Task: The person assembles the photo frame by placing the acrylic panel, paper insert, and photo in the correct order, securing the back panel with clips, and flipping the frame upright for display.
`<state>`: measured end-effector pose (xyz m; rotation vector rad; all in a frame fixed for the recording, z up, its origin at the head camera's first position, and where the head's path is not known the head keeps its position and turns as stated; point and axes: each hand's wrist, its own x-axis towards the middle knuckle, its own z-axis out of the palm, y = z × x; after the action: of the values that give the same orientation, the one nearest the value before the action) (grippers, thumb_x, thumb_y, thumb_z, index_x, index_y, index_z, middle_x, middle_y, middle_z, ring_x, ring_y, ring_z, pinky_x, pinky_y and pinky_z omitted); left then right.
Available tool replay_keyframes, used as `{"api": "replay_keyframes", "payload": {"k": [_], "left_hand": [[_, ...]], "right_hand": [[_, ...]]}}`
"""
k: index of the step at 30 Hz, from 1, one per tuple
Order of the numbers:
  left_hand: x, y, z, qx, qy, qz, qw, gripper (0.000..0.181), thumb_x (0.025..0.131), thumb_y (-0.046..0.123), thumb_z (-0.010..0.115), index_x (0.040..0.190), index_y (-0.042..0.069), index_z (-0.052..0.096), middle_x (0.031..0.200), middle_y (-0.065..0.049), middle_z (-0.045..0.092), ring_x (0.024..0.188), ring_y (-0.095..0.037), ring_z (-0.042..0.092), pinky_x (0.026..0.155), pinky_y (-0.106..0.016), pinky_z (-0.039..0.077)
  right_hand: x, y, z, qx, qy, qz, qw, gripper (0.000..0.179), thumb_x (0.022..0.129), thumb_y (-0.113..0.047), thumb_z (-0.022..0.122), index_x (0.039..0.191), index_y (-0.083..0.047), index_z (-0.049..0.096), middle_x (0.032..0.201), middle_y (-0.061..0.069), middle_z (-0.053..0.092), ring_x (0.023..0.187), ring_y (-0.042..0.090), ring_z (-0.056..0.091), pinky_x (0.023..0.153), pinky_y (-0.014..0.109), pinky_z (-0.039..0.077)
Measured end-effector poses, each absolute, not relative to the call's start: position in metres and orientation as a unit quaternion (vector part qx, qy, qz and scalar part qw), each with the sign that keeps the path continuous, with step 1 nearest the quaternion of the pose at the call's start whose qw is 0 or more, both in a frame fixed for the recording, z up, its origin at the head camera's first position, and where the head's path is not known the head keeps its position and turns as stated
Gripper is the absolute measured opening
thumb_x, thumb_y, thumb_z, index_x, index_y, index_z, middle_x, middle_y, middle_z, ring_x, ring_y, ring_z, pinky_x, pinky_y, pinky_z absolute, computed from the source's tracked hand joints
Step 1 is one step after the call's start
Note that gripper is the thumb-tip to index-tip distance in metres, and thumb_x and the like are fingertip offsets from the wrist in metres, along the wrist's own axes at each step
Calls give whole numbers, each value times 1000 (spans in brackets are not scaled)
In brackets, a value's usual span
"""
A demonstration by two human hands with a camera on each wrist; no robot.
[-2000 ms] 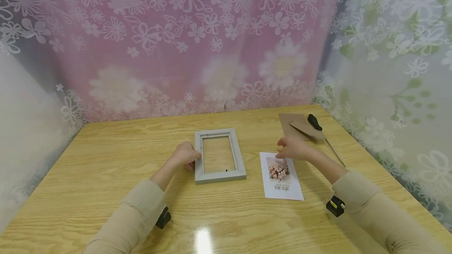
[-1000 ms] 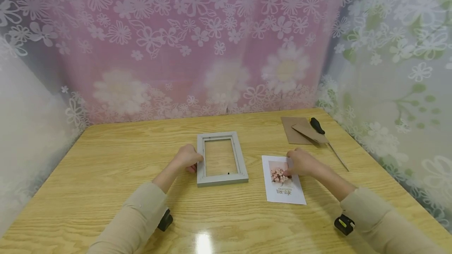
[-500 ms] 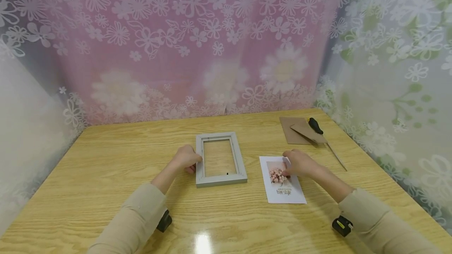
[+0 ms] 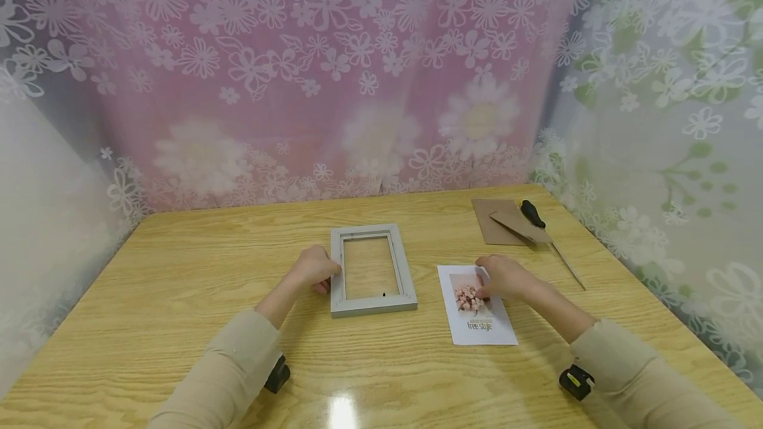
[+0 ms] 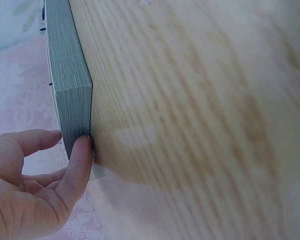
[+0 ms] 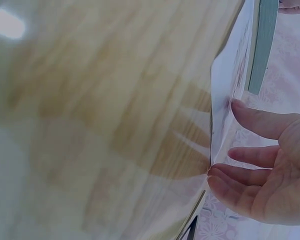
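- The pale grey rectangular frame (image 4: pixel 401 263), seemingly wood, lies flat left of the sheet on the glossy wood-grain table (image 4: pixel 381 369); it should be stiff and fairly light, best held by a rail
- The left hand (image 4: pixel 314 267) pinches its left rail, thumb and finger closed to the rail's thickness
- The white rectangular paper sheet printed with pink flowers (image 4: pixel 475 310) lies just right of the frame; it will likely be light, limp and easily creased, so an edge or two corners would suit
- The right hand (image 4: pixel 507 277) has it lightly near the top right, fingers bent, thumb on the print, fingertips at the edge
- A small dark tab (image 4: pixel 384 294) at the near end of the frame's opening could snag paper
- Beyond the right hand lie a flat brown cardboard rectangle (image 4: pixel 491 227), a brown cardboard piece overlapping it (image 4: pixel 521 226) and a black-handled metal screwdriver (image 4: pixel 532 214), whose shaft could hinder that forearm's outward swing
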<state>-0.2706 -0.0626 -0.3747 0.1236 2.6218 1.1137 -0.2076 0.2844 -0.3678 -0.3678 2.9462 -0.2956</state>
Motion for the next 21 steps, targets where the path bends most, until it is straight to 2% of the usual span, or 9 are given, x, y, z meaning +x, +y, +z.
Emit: {"api": "replay_keyframes", "payload": {"k": [7,16,21], "left_hand": [[-271,-63,-376,41,910,385,147,14,78,5,59,67,-1,55,64,-13,59,50,-20,61,49,-29,55],[-272,-64,-374,34,910,382,154,13,78,5,59,67,-1,55,65,-14,60,50,-20,60,48,-28,54],[-272,-64,-374,35,910,384,153,14,78,5,59,66,-1,54,65,-14,59,48,-20,59,48,-29,54]], "right_hand": [[-211,288,-367,-128,978,-133,96,64,74,-17,77,122,14,48,115,29,52,108,44,47,86,51,45],[-218,291,-371,-111,976,-156,100,69,68,-19,82,120,12,48,107,25,52,96,35,46,77,45,46],[-215,291,-369,-98,973,-181,103,70,69,-18,81,123,9,46,111,28,50,100,39,45,76,47,46]]}}
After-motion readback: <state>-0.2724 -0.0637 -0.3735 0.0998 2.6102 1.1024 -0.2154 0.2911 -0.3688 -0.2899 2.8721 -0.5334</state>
